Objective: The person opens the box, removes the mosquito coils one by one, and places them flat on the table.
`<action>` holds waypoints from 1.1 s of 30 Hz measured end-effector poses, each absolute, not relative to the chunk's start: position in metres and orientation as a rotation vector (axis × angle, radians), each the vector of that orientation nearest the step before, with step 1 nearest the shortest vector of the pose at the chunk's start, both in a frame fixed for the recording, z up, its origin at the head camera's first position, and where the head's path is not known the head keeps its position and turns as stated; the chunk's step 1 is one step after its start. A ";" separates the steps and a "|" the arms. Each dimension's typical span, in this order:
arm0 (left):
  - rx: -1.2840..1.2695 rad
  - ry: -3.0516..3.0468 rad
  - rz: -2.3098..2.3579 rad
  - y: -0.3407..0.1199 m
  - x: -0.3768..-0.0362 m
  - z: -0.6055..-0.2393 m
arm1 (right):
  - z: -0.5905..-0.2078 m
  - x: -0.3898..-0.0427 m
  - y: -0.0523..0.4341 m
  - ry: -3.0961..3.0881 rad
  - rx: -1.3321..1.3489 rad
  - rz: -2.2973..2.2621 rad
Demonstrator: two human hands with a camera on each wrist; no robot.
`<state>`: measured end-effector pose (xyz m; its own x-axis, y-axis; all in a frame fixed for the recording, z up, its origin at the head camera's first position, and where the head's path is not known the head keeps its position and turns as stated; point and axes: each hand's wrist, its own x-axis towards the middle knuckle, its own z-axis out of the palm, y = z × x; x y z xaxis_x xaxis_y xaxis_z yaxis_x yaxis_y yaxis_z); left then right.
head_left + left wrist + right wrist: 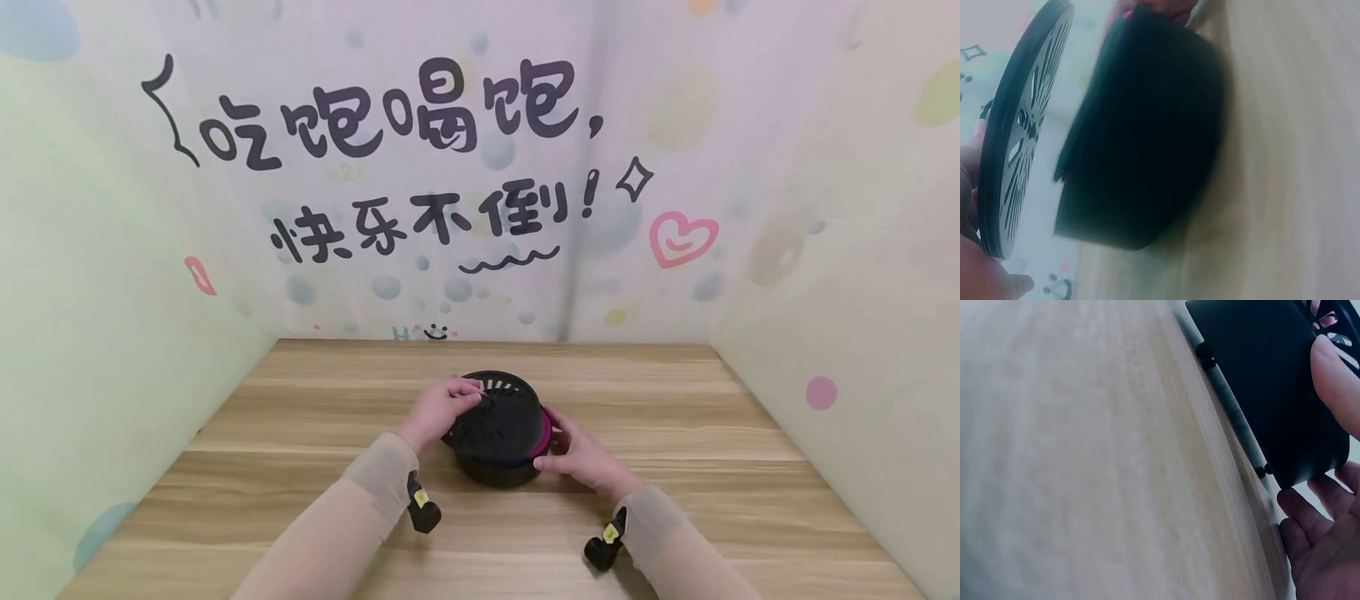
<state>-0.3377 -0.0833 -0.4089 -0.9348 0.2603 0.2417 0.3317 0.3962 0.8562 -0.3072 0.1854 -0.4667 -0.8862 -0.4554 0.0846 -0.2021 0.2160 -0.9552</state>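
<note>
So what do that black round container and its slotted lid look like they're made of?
The black round container looks like matte moulded plastic: smooth, dull, even walls. The slotted lid, lifted by the left hand, seems rigid plastic too, with clean cut-out slots. The pink part at the rim is unclear.

Under the left hand [438, 408], the slotted lid [498, 408] is black with radiating white-looking slits. Beside the right hand [581, 458], the round pot [498, 467] is black, with a magenta rim strip. The wooden table [675, 467] beneath is pale, streaked grain.

Both hands [442, 410] on black pot [498, 446]
</note>
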 end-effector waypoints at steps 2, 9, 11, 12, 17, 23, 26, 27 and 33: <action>-0.506 -2.550 -1.608 -0.090 -0.341 -0.407 | -0.466 -0.307 0.185 2.268 -0.610 -1.739; -0.302 -2.473 -1.732 -0.116 -0.352 -0.400 | -0.464 -0.306 0.187 2.277 -0.591 -1.730; -0.242 -2.456 -1.752 -0.124 -0.356 -0.401 | -0.464 -0.306 0.187 2.271 -0.600 -1.727; -0.215 -2.456 -1.754 -0.129 -0.359 -0.402 | -0.464 -0.306 0.187 2.266 -0.603 -1.726; -0.095 -2.465 -1.699 -0.151 -0.368 -0.409 | -0.466 -0.306 0.187 2.249 -0.627 -1.730; -0.003 -2.520 -1.570 -0.176 -0.370 -0.420 | -0.467 -0.306 0.188 2.277 -0.610 -1.723; 0.054 -2.519 -1.541 -0.190 -0.369 -0.429 | -0.467 -0.306 0.188 2.281 -0.618 -1.721; 0.073 -2.511 -1.548 -0.194 -0.369 -0.432 | -0.466 -0.306 0.188 2.278 -0.620 -1.724; 0.151 -2.465 -1.585 -0.211 -0.366 -0.444 | -0.466 -0.306 0.188 2.287 -0.625 -1.725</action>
<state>-0.3661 -0.2112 -0.4438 -0.9733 -0.1969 0.1176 0.0253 0.4175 0.9083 -0.3056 0.1879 -0.4660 -0.8883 -0.4512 0.0858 -0.2066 0.2258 -0.9520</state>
